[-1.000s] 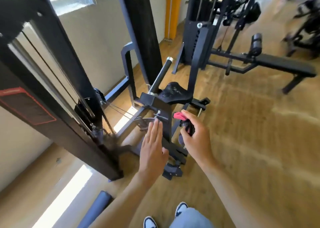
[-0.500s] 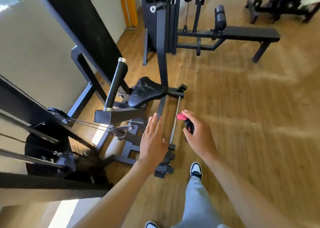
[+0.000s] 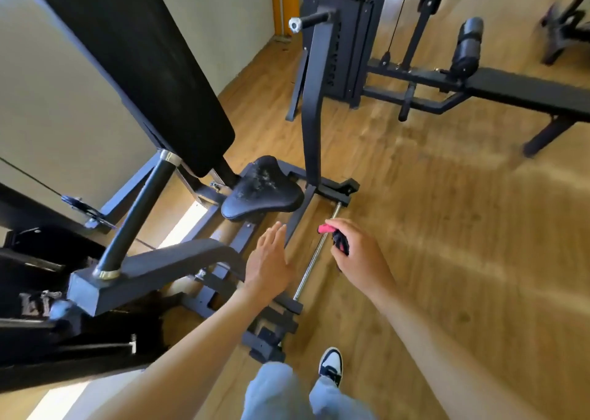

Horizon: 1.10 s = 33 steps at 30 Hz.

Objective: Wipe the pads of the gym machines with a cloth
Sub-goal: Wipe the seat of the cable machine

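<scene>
While right hand [image 3: 360, 256] grips cloth [image 3: 338, 241] | back pad [image 3: 153, 68] now nearer

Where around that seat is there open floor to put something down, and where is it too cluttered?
Bare wooden floor spreads right of the steel rod, up to the bench. Left of the rod it is crowded: the seat and the frame bars fill the space. The left hand hovers flat above the bars; the right hand grips a pink-and-black cloth.

Black seat pad [image 3: 261, 189] with whitish scuffs, pink-and-black cloth [image 3: 335, 237], tan wood-grain floor [image 3: 447, 228], orange door frame [image 3: 284, 1].
</scene>
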Each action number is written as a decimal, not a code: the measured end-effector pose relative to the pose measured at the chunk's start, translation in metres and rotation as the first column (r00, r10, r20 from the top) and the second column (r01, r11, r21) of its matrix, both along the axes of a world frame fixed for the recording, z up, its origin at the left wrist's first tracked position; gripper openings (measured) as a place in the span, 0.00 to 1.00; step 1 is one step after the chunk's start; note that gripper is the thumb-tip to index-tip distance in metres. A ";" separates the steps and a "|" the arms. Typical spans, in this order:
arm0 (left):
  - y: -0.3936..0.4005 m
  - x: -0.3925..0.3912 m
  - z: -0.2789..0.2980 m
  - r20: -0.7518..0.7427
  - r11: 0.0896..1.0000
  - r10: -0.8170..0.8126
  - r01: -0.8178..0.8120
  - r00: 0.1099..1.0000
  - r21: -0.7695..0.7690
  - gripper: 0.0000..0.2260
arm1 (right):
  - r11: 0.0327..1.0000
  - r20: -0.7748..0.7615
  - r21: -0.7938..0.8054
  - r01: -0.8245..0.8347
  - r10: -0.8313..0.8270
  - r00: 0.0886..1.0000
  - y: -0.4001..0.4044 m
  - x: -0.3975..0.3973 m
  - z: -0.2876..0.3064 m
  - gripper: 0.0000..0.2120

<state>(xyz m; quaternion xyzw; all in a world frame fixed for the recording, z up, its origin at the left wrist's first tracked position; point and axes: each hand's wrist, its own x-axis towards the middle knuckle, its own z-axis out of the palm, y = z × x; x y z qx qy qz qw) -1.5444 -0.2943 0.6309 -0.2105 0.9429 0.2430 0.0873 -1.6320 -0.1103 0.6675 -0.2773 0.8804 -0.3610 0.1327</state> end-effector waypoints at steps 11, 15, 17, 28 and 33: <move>-0.066 -0.127 -0.072 0.104 0.961 0.274 -0.277 0.956 0.018 0.35 | 0.929 0.076 0.178 -0.325 0.316 0.946 -0.097 -0.152 -0.062 0.19; -0.099 -0.184 -0.117 0.110 0.917 0.389 -0.396 0.915 0.055 0.39 | 0.889 0.103 0.232 -0.396 0.383 0.918 -0.139 -0.206 -0.098 0.23; -0.112 -0.210 -0.141 0.147 0.881 0.449 -0.465 0.881 0.093 0.42 | 0.882 0.111 0.249 -0.401 0.385 0.916 -0.162 -0.232 -0.122 0.22; -0.119 -0.258 -0.264 0.285 0.705 0.655 -0.702 0.700 0.100 0.51 | 0.720 0.145 0.330 -0.611 0.601 0.786 -0.257 -0.311 -0.280 0.19; -0.115 -0.281 -0.304 0.211 0.629 0.743 -0.771 0.635 0.100 0.55 | 0.593 0.073 0.406 -0.695 0.737 0.672 -0.269 -0.349 -0.349 0.26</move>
